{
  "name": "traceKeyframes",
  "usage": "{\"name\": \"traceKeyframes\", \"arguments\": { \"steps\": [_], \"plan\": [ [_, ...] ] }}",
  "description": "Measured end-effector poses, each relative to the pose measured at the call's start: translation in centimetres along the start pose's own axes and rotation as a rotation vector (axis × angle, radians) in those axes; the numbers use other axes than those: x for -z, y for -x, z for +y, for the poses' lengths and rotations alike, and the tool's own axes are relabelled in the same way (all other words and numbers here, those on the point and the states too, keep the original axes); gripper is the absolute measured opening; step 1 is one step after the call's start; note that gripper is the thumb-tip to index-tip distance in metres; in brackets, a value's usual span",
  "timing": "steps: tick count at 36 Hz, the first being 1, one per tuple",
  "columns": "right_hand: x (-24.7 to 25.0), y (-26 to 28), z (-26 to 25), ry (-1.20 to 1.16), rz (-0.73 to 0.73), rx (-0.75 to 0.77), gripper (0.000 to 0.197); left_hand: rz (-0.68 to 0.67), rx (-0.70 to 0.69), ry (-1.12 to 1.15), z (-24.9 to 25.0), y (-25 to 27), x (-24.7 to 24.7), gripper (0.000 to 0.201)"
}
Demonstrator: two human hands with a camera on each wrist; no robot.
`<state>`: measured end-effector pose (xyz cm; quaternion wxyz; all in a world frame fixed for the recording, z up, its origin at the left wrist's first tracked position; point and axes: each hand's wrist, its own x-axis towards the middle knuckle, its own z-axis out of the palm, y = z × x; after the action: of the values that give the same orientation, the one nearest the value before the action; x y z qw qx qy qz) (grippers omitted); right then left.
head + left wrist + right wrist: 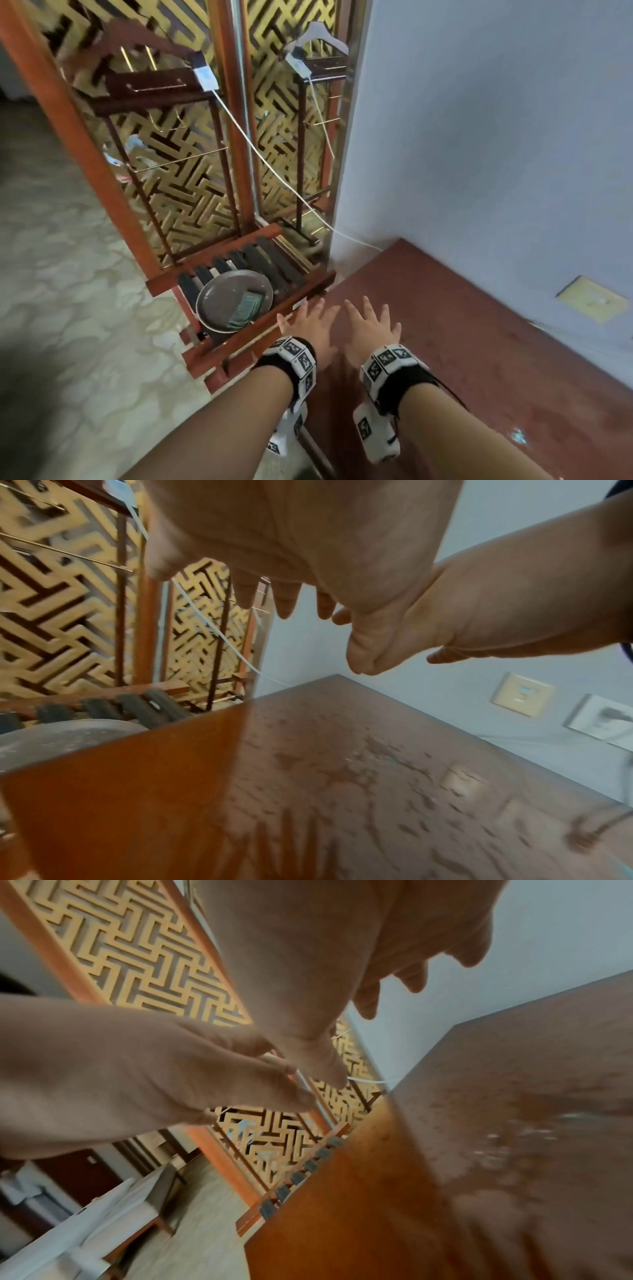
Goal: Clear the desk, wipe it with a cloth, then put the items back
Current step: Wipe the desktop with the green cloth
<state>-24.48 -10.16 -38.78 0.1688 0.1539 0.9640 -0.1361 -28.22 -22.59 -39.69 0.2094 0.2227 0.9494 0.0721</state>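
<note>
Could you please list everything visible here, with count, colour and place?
desk: one, reddish brown, streaked top, by the wall, right.
luggage rack: one, red-brown frame with dark straps, left of the desk.
round tray: one, grey-brown, on the rack.
folded cloth: one, greenish, in the tray.
lattice screen: one, gold, behind the rack.
cable: one, white, running from the screen toward the desk corner.
wall plate: one, cream, on the wall.
left hand, right hand: open, empty, fingers spread over the desk's left edge.
</note>
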Motion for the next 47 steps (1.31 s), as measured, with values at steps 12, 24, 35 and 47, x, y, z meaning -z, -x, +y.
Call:
{"name": "traceKeyframes", "arguments": {
  "steps": [12,24,35,47],
  "plan": [
    [-1.2,-12.8,-9.6,0.027,-0.08,0.117,0.081,-0.028,0.154,0.083,-11.7,-8.0,2.7,0.073],
    [-4.3,-22.7,-16.5,0.107,-0.221,0.159,0.077,-0.077,0.296,0.286,-21.9,-15.0,1.4,0.082],
    [-10.1,-32.3,-22.0,0.193,-0.358,0.119,0.076,-0.186,0.333,0.245,-32.4,-20.5,-3.9,0.082],
    [-20.8,-40.9,-23.4,0.238,-0.497,0.128,0.073,-0.32,0.337,0.199,-38.1,-26.4,-12.9,0.078]
  ]
}}
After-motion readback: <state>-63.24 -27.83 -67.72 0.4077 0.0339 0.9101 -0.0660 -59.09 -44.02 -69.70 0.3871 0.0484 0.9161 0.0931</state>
